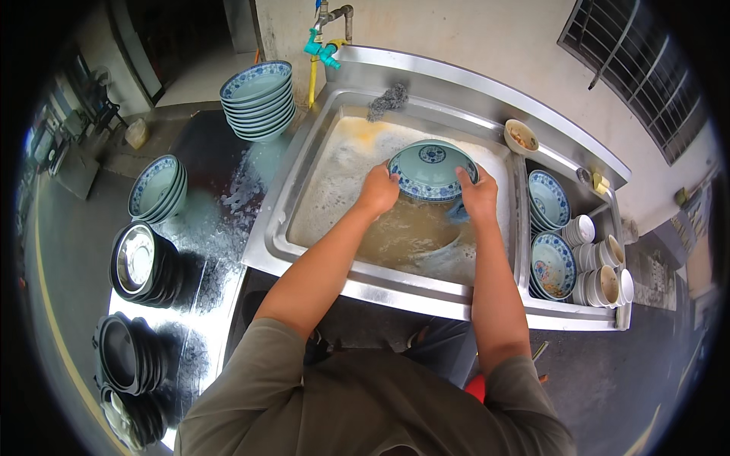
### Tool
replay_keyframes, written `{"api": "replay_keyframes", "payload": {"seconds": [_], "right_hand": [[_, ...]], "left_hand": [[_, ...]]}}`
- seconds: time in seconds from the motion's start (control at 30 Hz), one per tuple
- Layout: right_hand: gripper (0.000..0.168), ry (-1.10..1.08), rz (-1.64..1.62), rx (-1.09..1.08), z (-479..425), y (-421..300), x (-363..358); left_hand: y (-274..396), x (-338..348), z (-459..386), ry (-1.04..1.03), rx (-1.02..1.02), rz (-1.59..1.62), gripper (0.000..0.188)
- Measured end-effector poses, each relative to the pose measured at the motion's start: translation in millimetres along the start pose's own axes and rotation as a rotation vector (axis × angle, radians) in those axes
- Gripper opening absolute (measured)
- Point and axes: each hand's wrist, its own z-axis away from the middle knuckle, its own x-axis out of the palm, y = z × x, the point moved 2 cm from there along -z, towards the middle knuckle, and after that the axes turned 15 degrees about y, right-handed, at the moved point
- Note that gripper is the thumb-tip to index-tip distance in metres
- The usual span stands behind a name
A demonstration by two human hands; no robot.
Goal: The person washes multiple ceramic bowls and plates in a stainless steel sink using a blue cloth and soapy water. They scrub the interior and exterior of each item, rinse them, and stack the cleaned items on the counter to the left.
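A pale green ceramic bowl with a blue floral border is held above the soapy water, and a blue floral medallion shows at its centre. My left hand grips its left rim. On the right rim, my right hand holds on with the thumb laid over the surface. Below them, brown, foamy water partly fills the stainless steel sink. Something blue, perhaps a cloth, shows beside my right fingers. A grey steel-wool scourer lies on the sink's back rim.
Left, a wet table bears tall stacked bowls, a shorter bowl stack and dark pans. Right, a side compartment holds patterned bowls with food scraps and small cups. A scrap bowl and teal-handled tap are behind.
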Motion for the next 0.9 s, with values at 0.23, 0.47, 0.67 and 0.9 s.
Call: {"api": "replay_keyframes", "payload": {"seconds": [0.23, 0.47, 0.67, 0.9], "right_hand": [[0.031, -0.254, 0.354, -0.188, 3, 19, 2], [0.034, -0.218, 0.478, -0.211, 6, 36, 14], [0.034, -0.197, 0.582, -0.133, 3, 45, 9], [0.034, -0.249, 0.776, -0.122, -3, 34, -12]], "left_hand": [[18, -18, 9, 0.068, 0.118, -0.236, 0.048], [6, -17, 7, 0.009, 0.145, -0.406, 0.046], [0, -6, 12, -0.072, 0.160, -0.480, 0.037], [-12, 1, 14, -0.148, 0.193, -0.484, 0.033]]}}
